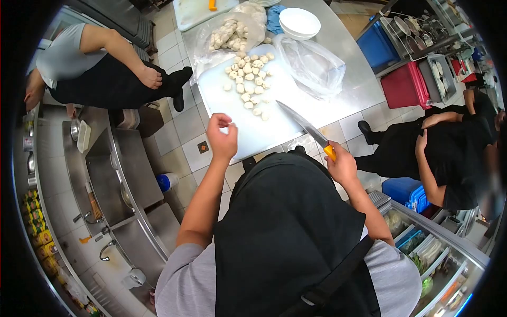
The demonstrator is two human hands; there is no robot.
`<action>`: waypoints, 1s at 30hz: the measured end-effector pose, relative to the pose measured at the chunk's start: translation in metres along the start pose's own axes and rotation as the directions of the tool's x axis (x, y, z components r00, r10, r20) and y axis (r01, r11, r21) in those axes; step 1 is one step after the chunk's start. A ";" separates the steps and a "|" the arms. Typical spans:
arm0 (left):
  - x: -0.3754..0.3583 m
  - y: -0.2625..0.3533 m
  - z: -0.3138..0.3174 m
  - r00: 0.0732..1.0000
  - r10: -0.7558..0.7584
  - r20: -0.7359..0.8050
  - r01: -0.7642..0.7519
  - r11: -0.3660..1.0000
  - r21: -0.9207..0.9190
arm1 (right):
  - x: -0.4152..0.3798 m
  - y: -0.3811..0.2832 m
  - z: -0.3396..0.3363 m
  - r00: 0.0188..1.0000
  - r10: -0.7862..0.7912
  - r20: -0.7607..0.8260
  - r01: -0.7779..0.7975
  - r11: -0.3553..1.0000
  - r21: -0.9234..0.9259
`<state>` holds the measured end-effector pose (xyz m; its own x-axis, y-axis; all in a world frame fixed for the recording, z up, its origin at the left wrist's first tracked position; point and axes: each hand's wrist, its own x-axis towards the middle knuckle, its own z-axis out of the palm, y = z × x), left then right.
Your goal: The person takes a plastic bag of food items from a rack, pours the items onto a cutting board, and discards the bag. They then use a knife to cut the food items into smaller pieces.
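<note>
A large knife with a yellow handle is gripped in my right hand, its blade slanting forward and left over the white cutting board. At the board's near left edge hovers my left hand, fingers loosely curled and a gap between thumb and fingertips; nothing shows in it. Round whitish balls, perhaps mushrooms or meatballs, lie loose across the board. More of them fill a clear plastic bag at the far left. A second clear bag lies crumpled on the right.
A white bowl and a blue cloth stand at the back of the steel table. Another board lies further off. One person stands left, people in black right. Steel sinks and a chilled food counter flank me.
</note>
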<state>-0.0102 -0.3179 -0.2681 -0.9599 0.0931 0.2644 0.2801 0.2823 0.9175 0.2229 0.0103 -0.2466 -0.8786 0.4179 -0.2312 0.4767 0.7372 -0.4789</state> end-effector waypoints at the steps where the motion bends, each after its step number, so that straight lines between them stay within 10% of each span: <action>1: 0.001 -0.008 0.009 0.998 -0.042 0.048 0.038 0.995 0.092 | 0.002 -0.002 0.001 1.000 -0.002 0.001 0.002 1.000 0.002; 7: 0.012 -0.038 0.044 0.921 -0.113 0.373 -0.096 0.861 0.499 | 0.017 -0.019 0.010 0.996 -0.065 0.057 0.067 0.997 -0.033; 20: 0.000 -0.031 0.063 0.878 -0.175 0.446 -0.016 0.920 0.391 | 0.015 0.028 0.014 0.976 -0.156 0.153 0.116 0.963 0.241; 22: 0.002 -0.031 0.066 0.881 -0.190 0.433 0.013 0.925 0.379 | 0.023 0.025 0.011 0.823 0.055 0.565 -0.390 0.778 0.493; 30: -0.010 -0.017 0.072 0.900 -0.293 0.323 0.154 0.907 0.393 | 0.040 0.030 0.056 0.677 -0.202 0.708 -0.527 0.537 0.658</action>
<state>-0.0046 -0.2549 -0.3073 -0.9424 0.3098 -0.1265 0.1107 0.6452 0.7560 0.2003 0.0197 -0.3173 -0.7122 -0.2418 -0.6590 0.7000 -0.1739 -0.6927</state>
